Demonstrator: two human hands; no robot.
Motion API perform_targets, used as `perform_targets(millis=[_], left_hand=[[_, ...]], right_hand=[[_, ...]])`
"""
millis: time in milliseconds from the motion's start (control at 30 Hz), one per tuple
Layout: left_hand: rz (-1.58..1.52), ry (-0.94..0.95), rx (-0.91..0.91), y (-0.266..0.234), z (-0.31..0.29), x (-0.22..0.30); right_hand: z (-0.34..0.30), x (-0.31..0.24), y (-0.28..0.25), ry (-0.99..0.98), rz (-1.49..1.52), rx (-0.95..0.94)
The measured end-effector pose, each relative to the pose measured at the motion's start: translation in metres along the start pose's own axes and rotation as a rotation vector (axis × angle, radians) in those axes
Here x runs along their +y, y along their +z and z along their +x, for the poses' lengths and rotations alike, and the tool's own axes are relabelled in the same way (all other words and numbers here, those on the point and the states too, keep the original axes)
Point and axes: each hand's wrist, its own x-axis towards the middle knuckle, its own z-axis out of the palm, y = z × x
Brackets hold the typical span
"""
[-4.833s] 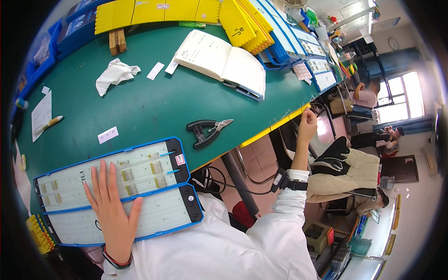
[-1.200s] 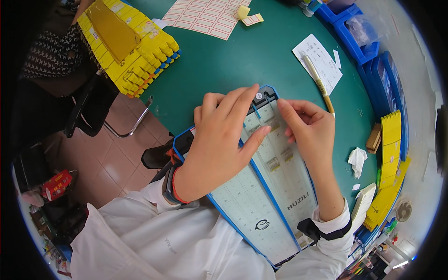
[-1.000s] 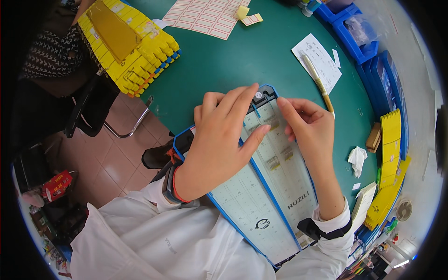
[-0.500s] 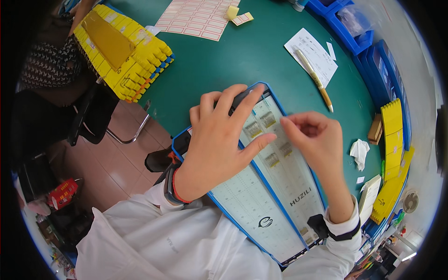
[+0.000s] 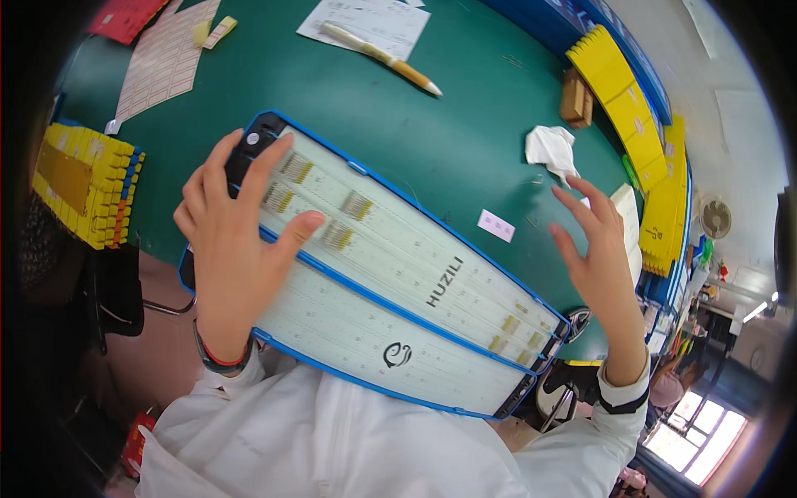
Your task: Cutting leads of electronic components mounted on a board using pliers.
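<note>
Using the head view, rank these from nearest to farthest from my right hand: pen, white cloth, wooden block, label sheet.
1. White cloth: just beyond the right hand.
2. Wooden block: past the cloth, toward the upper right.
3. Pen: top middle, left of the block.
4. Label sheet: upper left corner area.

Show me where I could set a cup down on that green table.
The broadest bare patch of the green table lies between the pen, the blue-edged case and the white cloth. Another opens between the label sheet and the paper under the pen. The right side is crowded: wooden block, yellow strips, and notebook partly behind the right hand.
</note>
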Motion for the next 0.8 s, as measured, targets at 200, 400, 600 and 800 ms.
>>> perform_targets(millis=[200,400,600,800], left_hand=[[0.017,0.022,0.007,0.005,0.008,-0.007],[0.030,0.055,0.022,0.001,0.015,-0.022],[-0.054,0.061,0.015,0.001,0.019,-0.016],[-0.027,0.045,-0.030,-0.002,0.019,-0.015]], right_hand=[[0.004,0.017,0.020,0.248,0.500,-0.024],[0.004,0.005,0.044,0.226,0.501,0.041],[-0.019,0.003,0.047,0.200,0.292,0.147],[-0.049,0.001,0.018,0.275,0.601,0.164]])
